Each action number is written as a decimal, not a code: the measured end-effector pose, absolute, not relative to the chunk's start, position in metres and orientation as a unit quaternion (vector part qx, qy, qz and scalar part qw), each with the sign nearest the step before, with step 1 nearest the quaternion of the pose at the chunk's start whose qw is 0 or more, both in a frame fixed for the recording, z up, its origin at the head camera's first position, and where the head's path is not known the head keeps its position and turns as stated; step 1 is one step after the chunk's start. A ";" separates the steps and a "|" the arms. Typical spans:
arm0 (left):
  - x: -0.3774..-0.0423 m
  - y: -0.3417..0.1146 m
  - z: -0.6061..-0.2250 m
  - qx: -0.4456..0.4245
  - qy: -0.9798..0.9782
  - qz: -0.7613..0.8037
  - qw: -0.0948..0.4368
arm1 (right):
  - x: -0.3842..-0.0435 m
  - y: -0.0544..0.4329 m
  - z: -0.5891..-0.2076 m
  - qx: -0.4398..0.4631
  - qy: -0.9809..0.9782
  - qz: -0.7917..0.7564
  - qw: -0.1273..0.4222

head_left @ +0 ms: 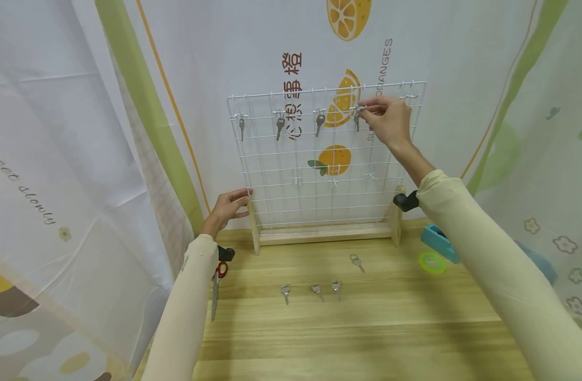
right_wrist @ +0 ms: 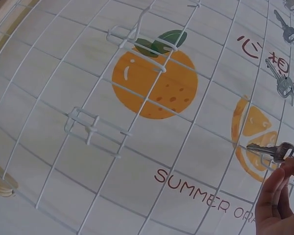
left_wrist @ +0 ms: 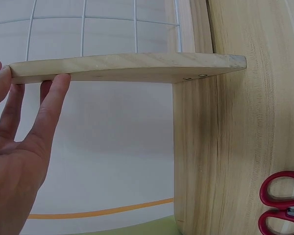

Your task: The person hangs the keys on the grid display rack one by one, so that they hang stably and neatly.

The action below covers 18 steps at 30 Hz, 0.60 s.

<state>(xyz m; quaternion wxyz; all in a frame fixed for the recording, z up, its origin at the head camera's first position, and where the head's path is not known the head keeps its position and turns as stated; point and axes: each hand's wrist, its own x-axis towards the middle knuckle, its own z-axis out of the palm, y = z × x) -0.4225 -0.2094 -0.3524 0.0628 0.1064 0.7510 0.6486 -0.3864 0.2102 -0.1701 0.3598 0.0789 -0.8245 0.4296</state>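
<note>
A white wire grid rack (head_left: pixel 324 238) on a wooden base stands at the back of the table. My right hand (head_left: pixel 391 121) pinches a silver key (head_left: pixel 357 123) by its ring end at a hook in the upper row; the fingertips cover part of the ring and hook. That key (right_wrist: pixel 269 148) points away from the fingers in the right wrist view. Three more keys hang to its left, among them one key (head_left: pixel 320 124) beside it. With thumb and fingers, my left hand (head_left: pixel 230 207) grips the rack's left wooden upright (left_wrist: pixel 127 63) near its top.
Several loose keys lie on the table, including one key (head_left: pixel 356 262) nearer the rack. Scissors (head_left: pixel 216 291) with red handles lie at left. Right of the rack are a blue tape dispenser (head_left: pixel 439 242) and a yellow-green tape roll (head_left: pixel 432 262). Lower hooks (head_left: pixel 334 182) hold nothing.
</note>
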 end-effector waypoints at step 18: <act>-0.424 -0.210 -0.354 0.107 0.754 0.646 0.061 | -0.387 0.213 -0.175 0.090 -0.816 0.458 0.341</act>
